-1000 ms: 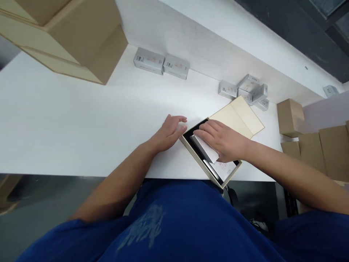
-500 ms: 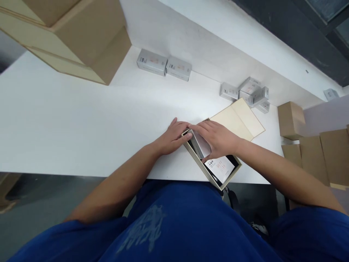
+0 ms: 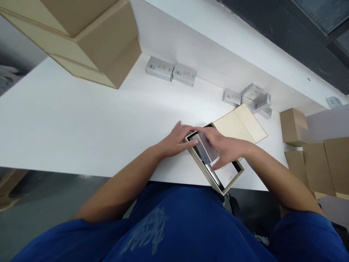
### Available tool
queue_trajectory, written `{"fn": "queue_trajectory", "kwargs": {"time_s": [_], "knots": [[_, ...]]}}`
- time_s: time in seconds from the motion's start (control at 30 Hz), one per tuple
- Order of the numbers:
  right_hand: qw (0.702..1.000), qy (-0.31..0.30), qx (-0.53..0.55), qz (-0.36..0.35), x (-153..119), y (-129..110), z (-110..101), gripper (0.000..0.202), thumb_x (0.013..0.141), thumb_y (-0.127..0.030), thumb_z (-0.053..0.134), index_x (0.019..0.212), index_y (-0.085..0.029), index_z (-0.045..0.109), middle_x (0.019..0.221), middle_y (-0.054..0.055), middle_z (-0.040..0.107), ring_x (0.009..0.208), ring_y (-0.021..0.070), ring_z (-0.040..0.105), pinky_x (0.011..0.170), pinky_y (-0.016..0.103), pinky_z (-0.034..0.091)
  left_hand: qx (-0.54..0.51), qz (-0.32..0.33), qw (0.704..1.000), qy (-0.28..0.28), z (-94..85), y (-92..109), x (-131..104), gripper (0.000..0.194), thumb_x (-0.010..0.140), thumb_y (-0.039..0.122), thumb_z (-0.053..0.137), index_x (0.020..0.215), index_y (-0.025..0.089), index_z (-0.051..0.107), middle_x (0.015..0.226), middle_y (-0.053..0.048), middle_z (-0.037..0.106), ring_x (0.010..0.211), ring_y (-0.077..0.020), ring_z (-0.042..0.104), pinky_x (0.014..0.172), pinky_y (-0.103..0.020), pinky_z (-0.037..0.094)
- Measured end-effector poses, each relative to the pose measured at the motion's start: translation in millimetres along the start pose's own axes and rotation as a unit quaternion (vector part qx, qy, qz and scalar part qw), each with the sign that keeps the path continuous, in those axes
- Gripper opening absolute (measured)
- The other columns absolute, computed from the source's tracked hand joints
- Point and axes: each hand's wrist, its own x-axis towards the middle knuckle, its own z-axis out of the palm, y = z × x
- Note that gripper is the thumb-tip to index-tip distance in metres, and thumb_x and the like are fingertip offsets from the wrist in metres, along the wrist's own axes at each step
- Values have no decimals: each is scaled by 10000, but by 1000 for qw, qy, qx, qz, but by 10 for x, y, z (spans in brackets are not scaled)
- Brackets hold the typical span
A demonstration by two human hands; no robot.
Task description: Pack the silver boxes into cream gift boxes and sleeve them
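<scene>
An open cream box (image 3: 202,162) with a dark interior sits tilted at the front edge of the white table, its lid (image 3: 237,125) folded back behind it. Inside lies a white printed packet (image 3: 227,175). My right hand (image 3: 225,145) grips a small silver box (image 3: 205,149) over the upper left part of the cream box. My left hand (image 3: 181,140) rests at the box's left corner, fingers apart, the thumb reaching over the rim near the silver box.
Two silver boxes (image 3: 159,69) stand by the back panel of the white table (image 3: 81,123); several more (image 3: 231,97) are piled behind the lid. Large tan boxes (image 3: 109,43) are stacked at the upper left, and brown boxes (image 3: 294,125) at the right.
The view has shifted slightly. The silver box in my right hand has tilted and moved a little, showing more of its side. My left hand stays at the corner.
</scene>
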Motion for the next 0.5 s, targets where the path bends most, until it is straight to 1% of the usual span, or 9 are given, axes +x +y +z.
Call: {"fn": "queue_trajectory", "kwargs": {"time_s": [0.07, 0.1, 0.13, 0.2, 0.3, 0.37, 0.43, 0.47, 0.5], "knots": [[999, -34, 11, -5, -52, 5, -60, 1466, 728, -398, 960, 1775, -298, -61, 1825, 208, 168, 1717, 427, 172, 1339, 674, 361, -1, 2, 1000, -2, -1, -21, 1, 695, 957, 809, 512, 1342, 240, 617, 1421, -131, 700, 1414, -362, 594, 1400, -706, 14], [999, -33, 9, -4, -75, -1, -74, 1444, 750, -418, 952, 1776, -289, -57, 1825, 214, 165, 1722, 432, 159, 1344, 687, 345, -2, 3, 1000, -4, 0, -34, -2, 697, 951, 811, 529, 1346, 243, 611, 1428, -131, 696, 1419, -362, 593, 1399, -710, 5], [1000, -21, 5, -3, -96, -15, -75, 1383, 788, -433, 929, 1778, -276, -25, 1815, 221, 190, 1722, 432, 167, 1348, 701, 333, -3, 4, 1000, -5, 2, -45, -9, 707, 942, 812, 555, 1362, 245, 601, 1443, -135, 689, 1425, -362, 590, 1397, -714, -3], [999, 33, -7, 3, -152, -62, -52, 1200, 874, -469, 865, 1770, -266, 92, 1787, 217, 271, 1715, 417, 212, 1343, 712, 344, -4, 8, 1000, 2, 11, -51, -33, 797, 897, 818, 637, 1435, 234, 560, 1511, -164, 645, 1465, -377, 561, 1396, -723, 16], [987, 155, -40, 14, -341, -63, -20, 923, 960, -499, 785, 1720, -331, 291, 1767, 164, 371, 1704, 382, 289, 1325, 711, 395, 14, 30, 997, 64, 44, 28, -79, 1041, 792, 854, 752, 1551, 198, 476, 1618, -232, 548, 1587, -433, 433, 1398, -725, 60], [961, 266, -70, 32, -576, 99, -30, 809, 961, -470, 791, 1667, -356, 414, 1739, 142, 444, 1673, 371, 370, 1331, 712, 390, 56, 69, 993, 81, 86, 172, -92, 1091, 768, 860, 780, 1570, 186, 477, 1632, -245, 542, 1637, -459, 358, 1397, -731, 6], [913, 393, -79, 75, -881, 433, -42, 731, 923, -448, 826, 1584, -328, 538, 1663, 153, 543, 1605, 376, 480, 1337, 707, 381, 118, 109, 986, 41, 141, 382, -67, 996, 809, 775, 802, 1564, 195, 510, 1637, -233, 559, 1647, -459, 349, 1388, -744, -44], [881, 455, -63, 112, -1041, 647, -34, 699, 901, -468, 834, 1535, -312, 584, 1610, 154, 595, 1558, 377, 540, 1321, 705, 402, 151, 116, 982, 4, 170, 499, -38, 933, 838, 703, 806, 1569, 197, 519, 1657, -228, 548, 1653, -455, 346, 1384, -755, -37], [840, 520, -33, 151, -1193, 874, -10, 664, 886, -511, 824, 1482, -305, 616, 1562, 142, 635, 1522, 379, 582, 1286, 708, 444, 184, 109, 976, -33, 197, 615, 0, 889, 861, 626, 800, 1582, 189, 516, 1689, -230, 516, 1667, -451, 326, 1381, -766, -13]]}}
